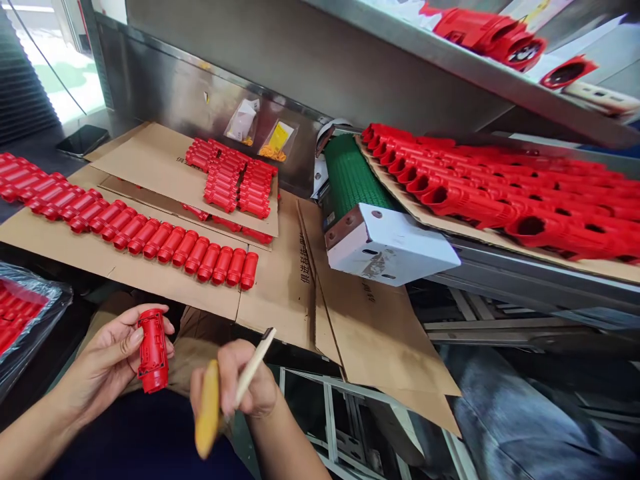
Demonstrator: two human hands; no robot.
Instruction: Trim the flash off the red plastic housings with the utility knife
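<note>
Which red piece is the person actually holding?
The red piece in the left hand, lifted off the cardboard; the long row of similar pieces lies there, untouched by either hand.

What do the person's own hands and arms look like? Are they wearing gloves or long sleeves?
No gloves: the left hand and right hand are both bare. The forearms are bare too, as far as they show, with no sleeves in view. No watch or bracelet shows on either wrist. Dark blue clothing shows between the arms.
</note>
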